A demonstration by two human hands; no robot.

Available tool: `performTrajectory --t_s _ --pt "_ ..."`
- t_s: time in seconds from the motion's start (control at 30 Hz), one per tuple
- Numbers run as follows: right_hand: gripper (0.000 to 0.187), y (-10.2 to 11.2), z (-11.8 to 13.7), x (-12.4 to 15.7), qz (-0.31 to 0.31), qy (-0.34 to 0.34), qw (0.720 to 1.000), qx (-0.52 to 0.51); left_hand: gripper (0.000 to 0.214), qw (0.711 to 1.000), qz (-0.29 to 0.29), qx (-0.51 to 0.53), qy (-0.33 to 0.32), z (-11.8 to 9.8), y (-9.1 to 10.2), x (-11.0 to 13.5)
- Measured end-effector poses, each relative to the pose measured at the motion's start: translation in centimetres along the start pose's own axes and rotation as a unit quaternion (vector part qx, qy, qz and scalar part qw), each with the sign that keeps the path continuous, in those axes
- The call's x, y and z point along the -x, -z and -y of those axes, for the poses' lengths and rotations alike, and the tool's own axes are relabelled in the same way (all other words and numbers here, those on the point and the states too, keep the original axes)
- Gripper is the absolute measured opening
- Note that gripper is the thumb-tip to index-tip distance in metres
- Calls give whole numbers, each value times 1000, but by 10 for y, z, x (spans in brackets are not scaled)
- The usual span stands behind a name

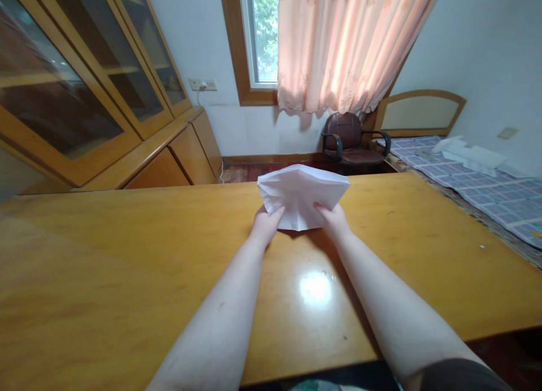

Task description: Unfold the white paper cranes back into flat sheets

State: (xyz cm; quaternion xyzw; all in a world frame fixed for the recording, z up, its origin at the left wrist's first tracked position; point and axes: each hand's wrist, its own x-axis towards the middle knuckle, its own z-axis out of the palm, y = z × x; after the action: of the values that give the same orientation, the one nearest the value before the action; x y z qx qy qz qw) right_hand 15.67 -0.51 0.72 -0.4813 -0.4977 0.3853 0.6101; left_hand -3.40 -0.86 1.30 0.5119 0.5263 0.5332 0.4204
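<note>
A folded white sheet of paper (301,194) is held up just above the far half of a glossy wooden table (127,255). My left hand (266,224) pinches its lower left edge, thumb on top. My right hand (333,219) pinches the lower right edge in the same way. The paper fans out wider at the top, with several creases running down to a point between my hands. Most of my fingers are hidden behind the sheet.
A wooden cabinet with glass doors (84,92) stands along the left wall. Beyond the table are a dark red armchair (350,140), a window with a pink curtain (347,47), and at the right a bed with a chequered cover (478,188).
</note>
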Motion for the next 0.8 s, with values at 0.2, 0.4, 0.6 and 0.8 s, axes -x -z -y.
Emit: performTrajectory --t_s 0.2,0.4,0.6,0.8 --pt "35 8 -4 -6 -26 -56 988 139 34 998 -66 -3 24 9 6 -13" --pt "42 11 -2 -9 -48 -57 980 184 33 999 -32 30 22 17 6 -14" --pt "52 11 -5 -7 -69 -53 967 238 33 994 -58 -93 -31 15 8 -13" --pt "47 13 -2 -6 -92 -29 977 188 32 979 -79 -185 -40 9 11 -9"
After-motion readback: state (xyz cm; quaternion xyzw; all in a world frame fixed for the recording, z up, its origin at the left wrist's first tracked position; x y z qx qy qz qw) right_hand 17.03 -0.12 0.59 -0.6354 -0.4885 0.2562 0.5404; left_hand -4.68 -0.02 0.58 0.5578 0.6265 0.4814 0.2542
